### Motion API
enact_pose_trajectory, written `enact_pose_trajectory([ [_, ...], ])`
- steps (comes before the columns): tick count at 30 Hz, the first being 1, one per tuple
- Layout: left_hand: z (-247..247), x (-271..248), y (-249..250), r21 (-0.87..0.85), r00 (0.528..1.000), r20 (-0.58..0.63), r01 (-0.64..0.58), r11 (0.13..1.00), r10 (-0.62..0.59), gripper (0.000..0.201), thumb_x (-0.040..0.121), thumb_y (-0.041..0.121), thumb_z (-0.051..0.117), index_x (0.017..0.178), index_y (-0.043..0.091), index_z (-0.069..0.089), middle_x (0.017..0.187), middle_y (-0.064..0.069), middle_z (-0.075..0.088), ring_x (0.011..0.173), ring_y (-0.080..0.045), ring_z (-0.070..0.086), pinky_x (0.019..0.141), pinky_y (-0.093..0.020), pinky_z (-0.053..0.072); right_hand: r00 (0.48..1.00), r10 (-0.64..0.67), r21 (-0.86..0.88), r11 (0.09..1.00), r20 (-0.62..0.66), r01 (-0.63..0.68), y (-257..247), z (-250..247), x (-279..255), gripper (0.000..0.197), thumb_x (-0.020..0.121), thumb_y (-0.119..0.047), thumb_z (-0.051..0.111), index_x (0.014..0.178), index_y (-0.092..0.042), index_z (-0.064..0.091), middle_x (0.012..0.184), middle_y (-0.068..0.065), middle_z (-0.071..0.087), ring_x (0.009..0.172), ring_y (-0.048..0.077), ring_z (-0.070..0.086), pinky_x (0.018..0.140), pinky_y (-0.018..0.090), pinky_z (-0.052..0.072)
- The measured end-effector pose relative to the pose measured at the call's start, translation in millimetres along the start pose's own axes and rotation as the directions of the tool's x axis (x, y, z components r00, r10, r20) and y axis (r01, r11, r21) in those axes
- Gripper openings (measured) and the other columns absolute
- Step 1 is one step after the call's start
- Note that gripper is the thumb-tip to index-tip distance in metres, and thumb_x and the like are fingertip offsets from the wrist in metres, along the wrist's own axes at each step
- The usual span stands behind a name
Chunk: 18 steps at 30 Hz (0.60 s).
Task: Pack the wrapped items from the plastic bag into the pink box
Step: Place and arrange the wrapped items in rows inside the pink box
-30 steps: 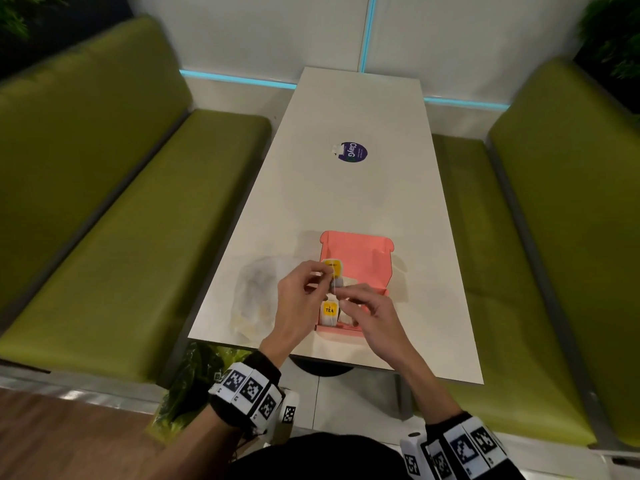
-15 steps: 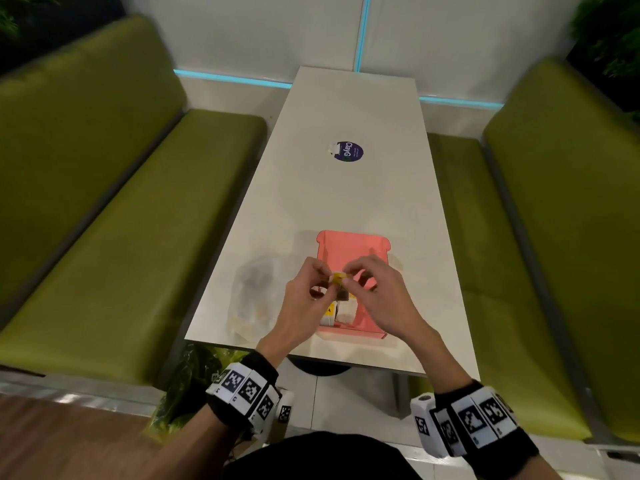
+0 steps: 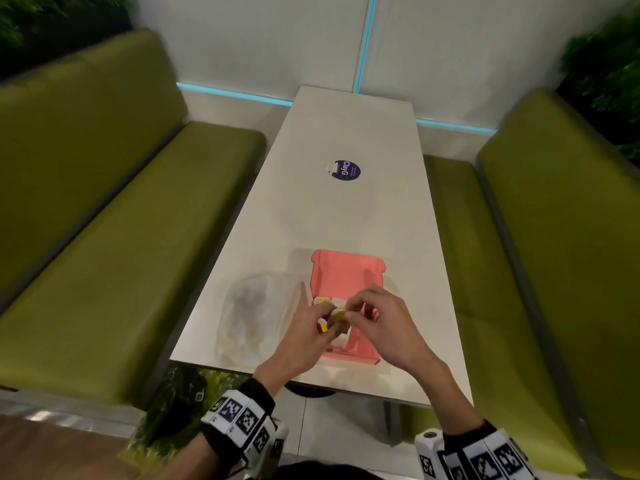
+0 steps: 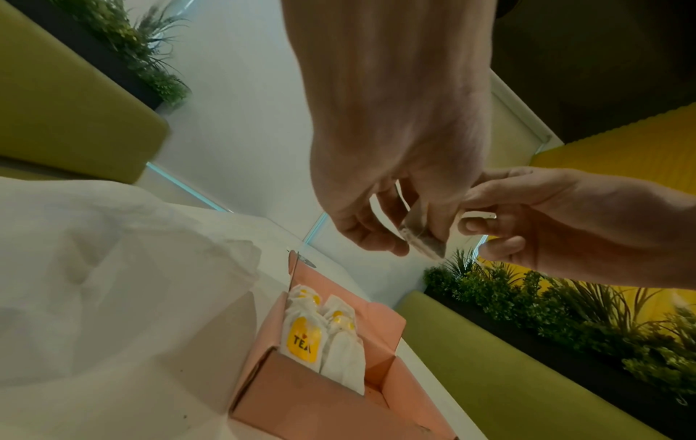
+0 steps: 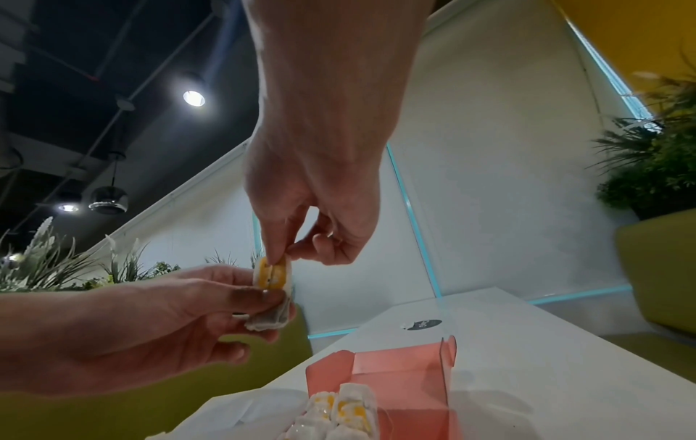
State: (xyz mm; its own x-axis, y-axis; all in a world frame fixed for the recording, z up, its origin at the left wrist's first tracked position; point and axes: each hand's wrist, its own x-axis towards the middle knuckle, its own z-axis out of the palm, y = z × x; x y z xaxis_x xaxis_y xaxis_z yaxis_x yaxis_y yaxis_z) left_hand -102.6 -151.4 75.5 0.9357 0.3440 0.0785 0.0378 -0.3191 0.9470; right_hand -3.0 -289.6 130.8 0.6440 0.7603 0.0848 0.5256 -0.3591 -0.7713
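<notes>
Right wrist view alone shows both hands pinching the tea bag (image 5: 272, 275) by its yellow tag.

"TEA" is printed in dark letters on the yellow label (image 4: 303, 342) of a wrapped tea bag (image 4: 305, 339) standing in the pink box (image 4: 327, 396), against its left wall, as seen in the left wrist view. "ClayG" is read in white on a round dark sticker (image 3: 346, 170) fixed near the middle of the table (image 3: 353, 220); its smaller print is illegible.
</notes>
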Motion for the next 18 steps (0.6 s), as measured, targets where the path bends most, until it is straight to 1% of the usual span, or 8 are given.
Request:
enact_pose_trajectory([
  [2,1,1,-3,0.011,1.000,0.013,0.015,1.000,-0.015,0.013,0.093,0.017,0.068,0.097,0.005,0.067,0.083,-0.002,0.064,0.071,0.000,0.056,0.062,-0.013,0.043,1.000,0.016,-0.005,1.000,0.016,-0.016,8,2,0,0.012,0.088,-0.015,0.070,0.084,-0.025,0.067,0.089,-0.007,0.058,0.077,0.006,0.056,0.069,0.013,0.042],
  [4,-1,0,-10,0.073,0.999,0.010,0.044,0.996,-0.044,0.024,0.089,0.021,0.073,0.110,0.013,0.064,0.095,0.009,0.063,0.082,0.001,0.058,0.069,-0.010,0.044,0.998,0.040,-0.041,0.998,0.041,-0.039,19,6,1,0.012,0.088,-0.016,0.069,0.084,-0.027,0.066,0.089,-0.006,0.057,0.077,0.007,0.056,0.069,0.015,0.044],
  [6,-4,-1,-23,0.180,0.998,-0.006,0.063,0.982,-0.063,0.038,0.085,0.021,0.075,0.118,0.020,0.056,0.105,0.012,0.060,0.091,0.001,0.056,0.074,-0.006,0.041,0.994,0.078,-0.113,0.991,0.083,-0.068,33,12,1,0.010,0.088,-0.016,0.068,0.085,-0.025,0.066,0.088,-0.006,0.056,0.077,0.007,0.055,0.072,0.020,0.045],
  [8,-7,-5,-32,0.251,0.996,-0.020,0.094,0.964,-0.092,0.038,0.084,0.018,0.073,0.115,0.022,0.051,0.103,0.011,0.058,0.089,0.002,0.054,0.074,-0.007,0.041,0.982,0.126,-0.163,0.981,0.138,-0.103,44,20,2,0.011,0.089,-0.013,0.065,0.085,-0.024,0.066,0.087,-0.006,0.055,0.080,0.008,0.055,0.074,0.025,0.047],
  [10,-6,-9,-40,0.308,0.995,-0.006,0.095,0.947,-0.098,0.031,0.086,0.020,0.068,0.110,0.024,0.049,0.098,0.011,0.056,0.084,-0.004,0.053,0.073,-0.015,0.043,0.969,0.155,-0.175,0.977,0.190,-0.122,51,27,4,0.013,0.088,-0.011,0.064,0.085,-0.023,0.065,0.086,-0.009,0.054,0.081,0.009,0.055,0.074,0.024,0.045],
  [12,-3,-12,-43,0.424,0.997,0.012,0.069,0.903,-0.082,0.014,0.089,0.026,0.065,0.097,0.024,0.053,0.093,0.013,0.055,0.087,-0.009,0.051,0.071,-0.021,0.043,0.959,0.168,-0.170,0.977,0.227,-0.131,56,32,7,0.015,0.088,-0.010,0.065,0.084,-0.024,0.063,0.086,-0.011,0.055,0.081,0.008,0.055,0.072,0.021,0.042],
  [14,0,-16,-45,0.514,0.997,0.045,0.028,0.857,-0.060,0.008,0.093,0.029,0.061,0.093,0.021,0.061,0.093,0.013,0.058,0.095,-0.011,0.052,0.072,-0.021,0.040,0.954,0.173,-0.151,0.979,0.246,-0.138,60,37,11,0.016,0.088,-0.011,0.067,0.082,-0.025,0.062,0.087,-0.007,0.059,0.081,0.008,0.055,0.071,0.019,0.041],
  [18,7,-18,-50,0.628,0.984,0.176,-0.098,0.772,-0.019,0.019,0.095,0.031,0.054,0.102,0.019,0.068,0.109,0.005,0.066,0.105,-0.018,0.055,0.089,-0.025,0.042,0.937,0.214,-0.147,0.973,0.276,-0.178,70,48,21,0.014,0.087,-0.007,0.068,0.082,-0.020,0.066,0.087,-0.002,0.063,0.079,0.009,0.056,0.069,0.013,0.041],
])
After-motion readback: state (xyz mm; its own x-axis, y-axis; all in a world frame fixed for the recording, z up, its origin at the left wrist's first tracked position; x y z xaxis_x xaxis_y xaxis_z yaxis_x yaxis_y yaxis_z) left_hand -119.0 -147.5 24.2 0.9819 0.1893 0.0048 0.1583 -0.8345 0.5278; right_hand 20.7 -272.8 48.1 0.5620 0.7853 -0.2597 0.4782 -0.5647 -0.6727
